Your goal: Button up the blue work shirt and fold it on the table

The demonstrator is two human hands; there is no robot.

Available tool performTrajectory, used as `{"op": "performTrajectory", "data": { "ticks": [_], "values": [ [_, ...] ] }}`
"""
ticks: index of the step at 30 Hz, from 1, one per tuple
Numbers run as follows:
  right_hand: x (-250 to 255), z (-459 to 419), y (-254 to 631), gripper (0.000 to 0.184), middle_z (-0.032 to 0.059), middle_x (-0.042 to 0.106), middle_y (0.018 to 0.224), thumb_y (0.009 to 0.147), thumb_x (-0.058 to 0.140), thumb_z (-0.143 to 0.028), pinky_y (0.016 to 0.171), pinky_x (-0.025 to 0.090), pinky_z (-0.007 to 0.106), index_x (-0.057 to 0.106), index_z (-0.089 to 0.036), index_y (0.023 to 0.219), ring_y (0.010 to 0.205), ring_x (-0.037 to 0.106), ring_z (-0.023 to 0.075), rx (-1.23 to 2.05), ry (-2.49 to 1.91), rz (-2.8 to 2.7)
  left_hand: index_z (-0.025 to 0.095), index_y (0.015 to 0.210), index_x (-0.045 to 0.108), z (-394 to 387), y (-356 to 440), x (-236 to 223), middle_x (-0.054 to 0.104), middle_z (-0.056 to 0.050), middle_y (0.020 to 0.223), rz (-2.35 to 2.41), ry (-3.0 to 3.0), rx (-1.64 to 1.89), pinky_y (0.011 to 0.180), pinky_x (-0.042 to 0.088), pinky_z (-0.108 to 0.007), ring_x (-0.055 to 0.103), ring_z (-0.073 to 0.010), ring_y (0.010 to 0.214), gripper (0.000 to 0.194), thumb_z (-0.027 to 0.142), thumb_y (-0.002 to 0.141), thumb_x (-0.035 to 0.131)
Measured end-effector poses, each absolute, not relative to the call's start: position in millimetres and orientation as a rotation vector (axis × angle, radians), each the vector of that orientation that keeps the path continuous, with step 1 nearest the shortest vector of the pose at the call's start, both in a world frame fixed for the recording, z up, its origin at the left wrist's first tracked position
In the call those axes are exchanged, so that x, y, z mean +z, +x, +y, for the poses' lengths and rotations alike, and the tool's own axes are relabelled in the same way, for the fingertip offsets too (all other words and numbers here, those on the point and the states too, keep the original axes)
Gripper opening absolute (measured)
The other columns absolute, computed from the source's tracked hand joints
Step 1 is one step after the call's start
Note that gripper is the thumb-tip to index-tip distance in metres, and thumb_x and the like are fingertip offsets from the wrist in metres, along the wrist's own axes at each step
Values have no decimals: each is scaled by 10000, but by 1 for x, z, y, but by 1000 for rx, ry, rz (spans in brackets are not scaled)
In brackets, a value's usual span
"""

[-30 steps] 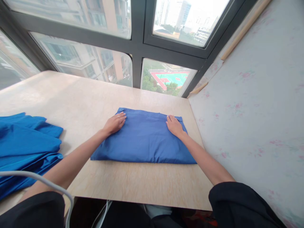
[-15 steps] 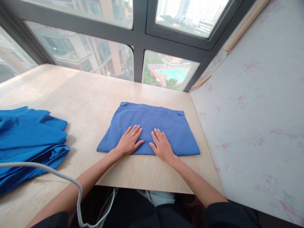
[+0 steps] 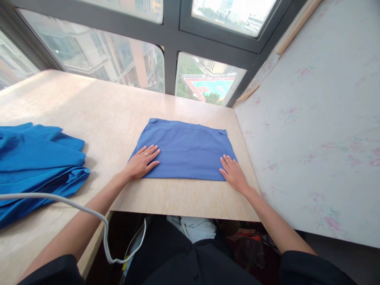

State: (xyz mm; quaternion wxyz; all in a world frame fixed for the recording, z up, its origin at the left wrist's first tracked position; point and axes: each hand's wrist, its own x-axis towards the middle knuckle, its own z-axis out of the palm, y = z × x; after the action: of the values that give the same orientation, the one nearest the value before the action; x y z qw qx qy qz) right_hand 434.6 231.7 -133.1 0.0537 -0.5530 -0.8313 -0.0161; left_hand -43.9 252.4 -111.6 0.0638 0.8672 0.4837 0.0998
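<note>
A folded blue garment [image 3: 187,152] lies flat in front of me, its seamed band with a buttoned tab at each end on the window side. My left hand [image 3: 141,162], with a ring on one finger, rests palm down on its left part, fingers stretched out. On the near right corner my right hand [image 3: 233,171] lies flat too, fingers extended. Both hands press on the cloth and neither grips it. The corners under the palms are hidden.
A brighter blue, loosely folded cloth [image 3: 38,162] lies at the left of the pale tabletop [image 3: 184,198]. A grey-white cable [image 3: 74,205] crosses in front of my left forearm. A floral-papered wall [image 3: 311,118] bounds the right side, and window frames [image 3: 170,71] the far edge.
My hands have slid apart across the garment, the left one to its left side and the right one to its right corner. The whole view has shifted slightly.
</note>
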Motion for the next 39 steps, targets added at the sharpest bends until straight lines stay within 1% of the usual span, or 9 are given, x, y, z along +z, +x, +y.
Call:
{"op": "performTrajectory", "data": {
  "ticks": [12,15,19,23,27,31,34,37,39],
  "values": [
    [-130,224,440,649,140,292,1583,1007,196,-489,1178,232,513,331,-118,1522,1472,261,275,-67,-1761,-2526,70,1417,473,184,-66,-117,375,-177,1534,1956,2183,550,1205,187,-468,315,-283,1448,573,408,975,333],
    [-131,219,445,672,160,295,1578,1005,180,-502,1168,253,524,341,-94,1513,1470,263,292,-60,-1750,-2562,54,1351,515,159,-58,-110,445,-219,1474,2016,1933,720,1194,226,-462,366,-313,1415,544,369,910,465],
    [-133,214,456,677,164,282,1582,998,180,-515,1160,272,528,336,-107,1515,1473,257,293,-39,-1733,-2610,126,1256,555,135,-40,-92,515,-197,1390,1978,1305,1104,1128,349,-472,475,-344,1316,574,288,728,711],
    [-137,209,468,700,167,271,1587,982,180,-535,1159,275,534,354,-100,1503,1481,232,298,7,-1743,-2635,139,1087,555,126,-20,-73,600,-155,1157,1561,455,1451,867,546,-384,652,-245,1009,444,176,686,741],
    [-141,205,480,726,178,287,1577,965,189,-553,1153,285,554,380,-84,1484,1474,246,315,93,-1716,-2640,124,849,534,129,-14,-57,613,-127,934,1171,-28,1544,763,581,-320,670,-206,867,165,59,724,619],
    [-140,211,488,751,191,350,1545,936,257,-606,1151,317,542,443,-85,1445,1452,297,332,144,-1647,-2640,118,842,554,140,-13,-50,604,-111,880,1057,-271,1561,690,576,-246,659,-164,816,141,15,747,569],
    [-127,220,477,772,199,455,1476,894,323,-678,1139,353,538,550,-102,1356,1393,402,352,220,-1713,-2597,111,851,601,150,-8,-56,624,-86,840,1057,-151,1494,573,529,-208,646,-139,736,99,99,767,651],
    [-103,229,440,744,182,576,1365,899,328,-696,1127,379,531,610,-127,1285,1311,510,337,357,-1757,-2488,108,823,648,160,2,-69,652,-67,788,1213,105,1467,463,428,-189,598,-114,621,244,246,686,795],
    [-83,237,401,722,160,575,1373,912,329,-694,1139,374,505,605,-149,1296,1315,510,313,445,-1629,-2447,108,823,675,167,8,-78,676,-66,789,1306,251,1513,480,429,-200,586,-112,605,319,300,627,838]
  ]
}}
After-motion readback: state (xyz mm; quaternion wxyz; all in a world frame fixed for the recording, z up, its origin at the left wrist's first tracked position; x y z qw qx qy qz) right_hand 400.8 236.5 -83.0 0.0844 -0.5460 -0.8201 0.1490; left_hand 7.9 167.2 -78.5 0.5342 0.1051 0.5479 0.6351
